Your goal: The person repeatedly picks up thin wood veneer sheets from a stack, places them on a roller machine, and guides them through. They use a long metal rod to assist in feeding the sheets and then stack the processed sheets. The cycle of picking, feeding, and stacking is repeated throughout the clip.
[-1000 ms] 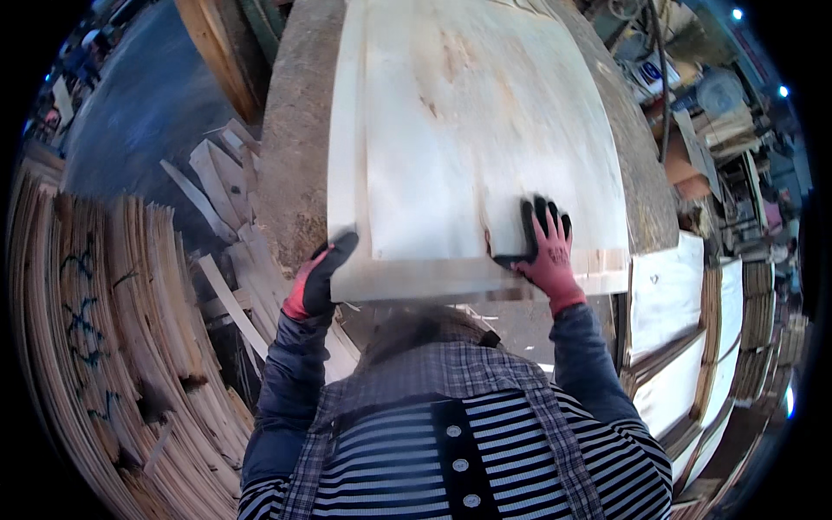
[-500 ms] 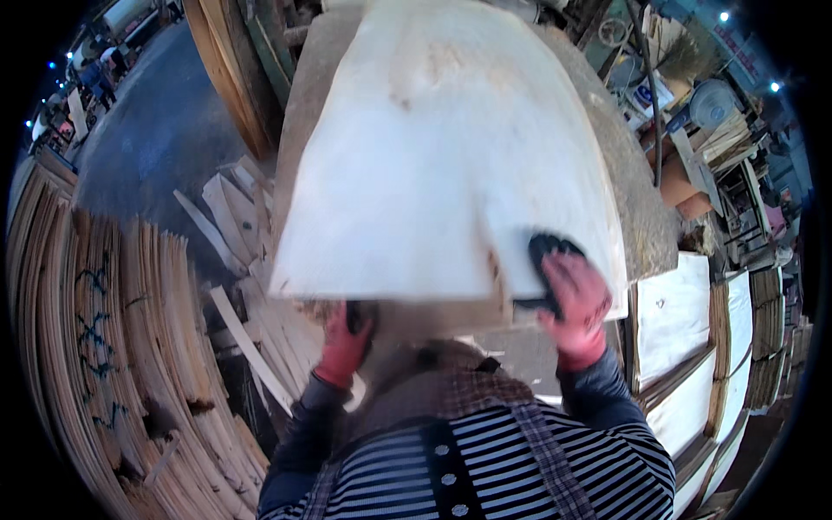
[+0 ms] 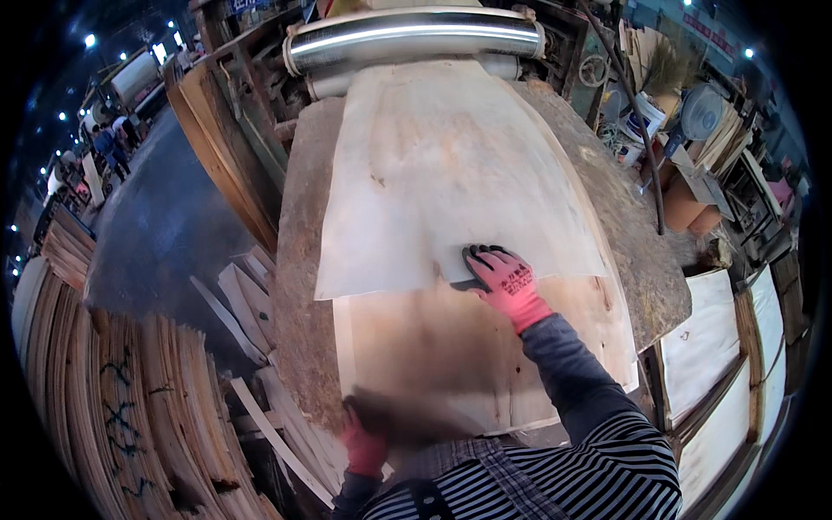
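Observation:
A pale veneer sheet (image 3: 451,173) lies on the worn work table (image 3: 299,260), its far end under a shiny metal roller (image 3: 416,35). My right hand (image 3: 503,277), in a red and black glove, presses flat on the near edge of this sheet with fingers spread. Beneath it a darker, tan veneer sheet (image 3: 451,355) sticks out toward me. My left hand (image 3: 364,442), also gloved, grips the near left corner of that tan sheet. My striped and plaid sleeves fill the lower edge.
Stacks of veneer sheets (image 3: 113,407) stand on edge at the left, with loose strips (image 3: 251,303) beside the table. White sheets (image 3: 711,347) lean at the right. Boxes and a fan (image 3: 702,113) sit at the far right. People (image 3: 104,147) stand far off at the left.
The pale sheet, lifted near my chest before, now lies flat and further away toward the roller. My right hand has pushed forward on it; my left hand has dropped to the tan sheet's corner.

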Motion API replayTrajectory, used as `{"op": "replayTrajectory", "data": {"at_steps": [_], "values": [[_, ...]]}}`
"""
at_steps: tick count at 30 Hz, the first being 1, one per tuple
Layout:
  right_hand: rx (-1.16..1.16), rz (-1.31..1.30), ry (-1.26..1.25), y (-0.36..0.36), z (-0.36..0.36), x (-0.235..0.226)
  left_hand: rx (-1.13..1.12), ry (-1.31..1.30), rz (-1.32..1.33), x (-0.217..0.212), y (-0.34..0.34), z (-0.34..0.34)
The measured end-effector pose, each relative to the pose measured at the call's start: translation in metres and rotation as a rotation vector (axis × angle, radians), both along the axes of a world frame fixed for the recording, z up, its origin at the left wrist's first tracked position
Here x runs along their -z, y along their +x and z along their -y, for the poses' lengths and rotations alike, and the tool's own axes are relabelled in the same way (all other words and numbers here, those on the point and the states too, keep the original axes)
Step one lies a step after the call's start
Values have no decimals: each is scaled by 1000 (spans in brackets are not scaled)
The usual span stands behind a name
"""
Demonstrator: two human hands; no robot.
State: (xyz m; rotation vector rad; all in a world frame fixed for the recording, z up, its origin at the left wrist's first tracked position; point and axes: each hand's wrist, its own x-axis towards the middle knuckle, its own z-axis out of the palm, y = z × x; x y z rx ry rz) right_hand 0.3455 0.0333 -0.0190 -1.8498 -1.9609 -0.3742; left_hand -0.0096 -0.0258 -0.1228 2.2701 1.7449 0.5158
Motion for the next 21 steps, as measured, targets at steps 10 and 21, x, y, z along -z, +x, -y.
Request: {"op": "replayTrajectory", "data": {"at_steps": [10, 21], "values": [[101, -95, -178, -23, -1, 54, -13, -480, 649, 62, -37, -53], [99, -140, -493, -113, 228, 47, 866, -310, 686, -148, 14, -43]]}}
